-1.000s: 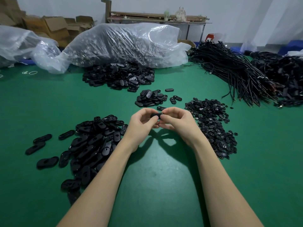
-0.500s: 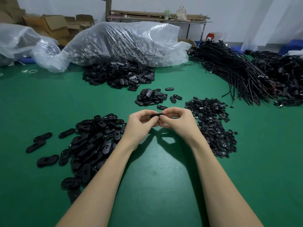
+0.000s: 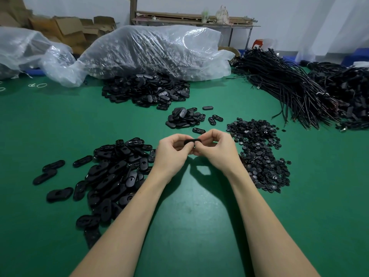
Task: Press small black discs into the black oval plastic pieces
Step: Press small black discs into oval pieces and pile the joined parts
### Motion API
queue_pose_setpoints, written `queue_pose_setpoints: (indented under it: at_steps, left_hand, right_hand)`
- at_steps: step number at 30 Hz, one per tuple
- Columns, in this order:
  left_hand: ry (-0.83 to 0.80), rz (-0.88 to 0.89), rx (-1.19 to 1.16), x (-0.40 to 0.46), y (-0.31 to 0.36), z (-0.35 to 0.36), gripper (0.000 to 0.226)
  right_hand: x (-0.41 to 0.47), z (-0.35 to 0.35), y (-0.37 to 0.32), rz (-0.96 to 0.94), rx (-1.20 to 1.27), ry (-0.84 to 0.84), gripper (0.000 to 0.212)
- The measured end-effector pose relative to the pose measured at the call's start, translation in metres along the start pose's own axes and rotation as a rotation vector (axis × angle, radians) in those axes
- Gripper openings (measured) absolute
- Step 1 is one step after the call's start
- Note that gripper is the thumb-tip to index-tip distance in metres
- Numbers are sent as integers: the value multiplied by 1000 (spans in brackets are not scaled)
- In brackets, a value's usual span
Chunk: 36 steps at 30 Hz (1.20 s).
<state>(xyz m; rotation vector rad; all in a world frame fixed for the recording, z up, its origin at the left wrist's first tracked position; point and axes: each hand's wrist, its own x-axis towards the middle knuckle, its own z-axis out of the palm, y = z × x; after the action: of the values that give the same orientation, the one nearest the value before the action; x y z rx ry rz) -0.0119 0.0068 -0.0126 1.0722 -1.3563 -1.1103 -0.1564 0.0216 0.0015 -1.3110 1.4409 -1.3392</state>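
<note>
Both hands meet above the green table and hold one black oval piece [image 3: 192, 141] between them. My left hand [image 3: 172, 154] grips its left end with curled fingers. My right hand [image 3: 215, 150] pinches its right end, thumb underneath. Any disc in the piece is hidden by the fingers. A pile of small black discs [image 3: 259, 154] lies just right of my right hand. A large heap of oval pieces [image 3: 111, 172] lies left of my left forearm. A smaller cluster of oval pieces [image 3: 184, 117] sits beyond the hands.
A bigger mound of oval pieces [image 3: 147, 90] spills from a clear plastic bag [image 3: 155, 50] at the back. Bundles of black cables [image 3: 289, 84] fill the back right. Cardboard boxes [image 3: 65, 29] and a shelf stand by the wall. Green table surface [image 3: 189, 216] lies between my forearms.
Both hands keep hold of the oval piece and have risen slightly away from me; the fingers have shifted a little on it.
</note>
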Motion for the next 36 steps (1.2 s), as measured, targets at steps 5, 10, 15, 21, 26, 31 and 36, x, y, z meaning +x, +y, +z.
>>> queue_pose_setpoints:
  at_steps: [5,10,15,21,26,31,36]
  left_hand:
    - [-29,-9,-74,0,-1,-4,14]
    - [-127,-62,-152,1,2,-5,17]
    - [44,-120,-269,4,1,-5,6]
    - [-8,-88,-169,7,-6,-6,6]
    - [-49,-62,-113,6,-8,-6,6]
    - [-52,-51,-71,5,-8,-4,7]
    - [-52,-25,20,3,-7,-3,6]
  right_hand:
    - [-1,0,0,-1,80,-11,12]
    - [1,-6,4,49,238,-12,5]
    - [7,-10,5,120,300,72,7]
    - [23,-12,9,133,56,320,7]
    - [52,-4,2,69,-200,432,7]
    - [83,7,-12,105,-400,453,3]
    - [99,14,-15,151,-471,347,6]
